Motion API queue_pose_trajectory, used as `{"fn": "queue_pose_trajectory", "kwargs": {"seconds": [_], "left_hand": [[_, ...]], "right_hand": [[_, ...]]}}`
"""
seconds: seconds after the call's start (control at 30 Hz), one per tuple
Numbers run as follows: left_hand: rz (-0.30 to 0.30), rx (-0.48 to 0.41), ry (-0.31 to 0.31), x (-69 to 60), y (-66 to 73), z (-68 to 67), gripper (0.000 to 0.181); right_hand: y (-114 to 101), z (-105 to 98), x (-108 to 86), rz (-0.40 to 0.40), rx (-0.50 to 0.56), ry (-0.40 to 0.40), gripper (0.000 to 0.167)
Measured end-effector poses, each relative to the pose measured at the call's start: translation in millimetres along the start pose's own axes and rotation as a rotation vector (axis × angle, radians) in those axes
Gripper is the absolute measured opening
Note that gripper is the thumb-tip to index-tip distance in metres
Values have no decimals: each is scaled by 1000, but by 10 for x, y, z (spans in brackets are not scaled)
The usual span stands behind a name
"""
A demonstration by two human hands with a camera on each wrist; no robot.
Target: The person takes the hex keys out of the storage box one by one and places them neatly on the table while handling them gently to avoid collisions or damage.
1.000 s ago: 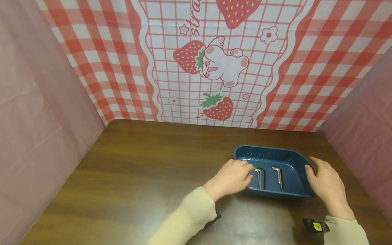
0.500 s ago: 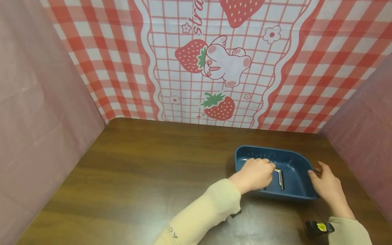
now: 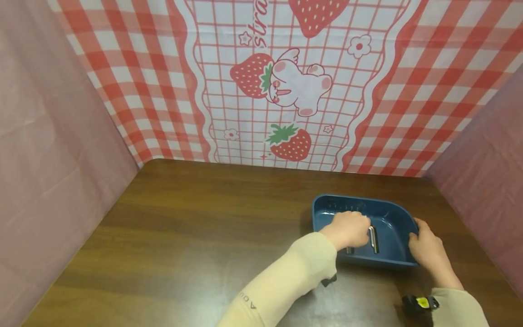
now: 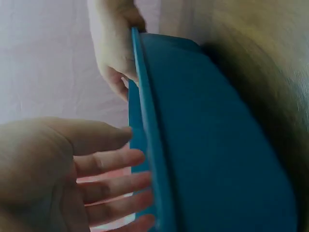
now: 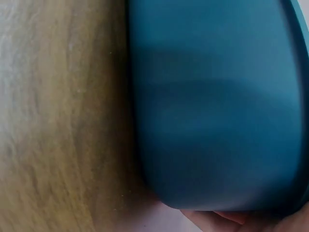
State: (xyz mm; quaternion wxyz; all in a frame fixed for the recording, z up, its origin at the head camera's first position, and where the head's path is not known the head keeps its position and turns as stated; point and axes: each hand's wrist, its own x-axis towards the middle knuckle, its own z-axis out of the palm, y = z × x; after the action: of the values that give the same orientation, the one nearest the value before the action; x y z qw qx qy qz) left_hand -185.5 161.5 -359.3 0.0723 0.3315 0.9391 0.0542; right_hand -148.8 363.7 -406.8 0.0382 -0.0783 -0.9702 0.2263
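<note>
A dark blue plastic tray (image 3: 392,247) stands on the wooden table, toward the right. My left hand (image 3: 349,228) reaches over its near side. In the left wrist view the fingers (image 4: 118,184) are fairly straight and spread above the rim, with nothing seen between them. An L-shaped silver hex key (image 3: 374,243) lies in the tray just right of that hand. The end of another hex key (image 3: 349,250) shows below the hand, which hides the rest. My right hand (image 3: 428,245) holds the tray's right end, its thumb at the rim; in the right wrist view, fingers (image 5: 212,220) touch that end.
The brown wooden table (image 3: 184,227) extends to the left. A red-and-white strawberry-print cloth (image 3: 253,113) hangs along the back. Pink cloth (image 3: 53,136) walls off both sides. A black strap device (image 3: 418,303) is on the right wrist.
My left hand has moved right, from the tray's left end to over the hex keys, covering most of the left one. The right hand has closed in on the tray's right end.
</note>
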Motion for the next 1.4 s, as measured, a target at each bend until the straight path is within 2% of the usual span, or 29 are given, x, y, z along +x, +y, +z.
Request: {"fn": "queue_pose_trajectory", "kwargs": {"seconds": [0.2, 0.43, 0.6, 0.73, 0.93, 1.1, 1.23, 1.4], "left_hand": [[-83, -52, -28, 39, -5, 110, 7], [-123, -22, 49, 92, 31, 252, 11], [-139, -12, 57, 97, 53, 379, 18], [-149, 17, 69, 94, 62, 455, 27], [-158, 52, 92, 105, 66, 490, 31], [-212, 69, 93, 119, 72, 507, 29], [-263, 25, 85, 131, 66, 521, 22], [-277, -45, 75, 127, 22, 522, 12]], "right_hand": [[-19, 36, -3, -2, -11, 23, 45], [-33, 38, 3, 7, -27, 8, 46], [-25, 37, -3, 18, -33, -10, 47], [-19, 38, -14, 11, -34, 7, 46], [-18, 33, -23, 1, -32, 33, 45], [-13, 32, -23, 0, -29, 39, 45], [-8, 35, -21, 3, -28, 42, 44], [-5, 44, -23, 2, -22, 44, 44]]}}
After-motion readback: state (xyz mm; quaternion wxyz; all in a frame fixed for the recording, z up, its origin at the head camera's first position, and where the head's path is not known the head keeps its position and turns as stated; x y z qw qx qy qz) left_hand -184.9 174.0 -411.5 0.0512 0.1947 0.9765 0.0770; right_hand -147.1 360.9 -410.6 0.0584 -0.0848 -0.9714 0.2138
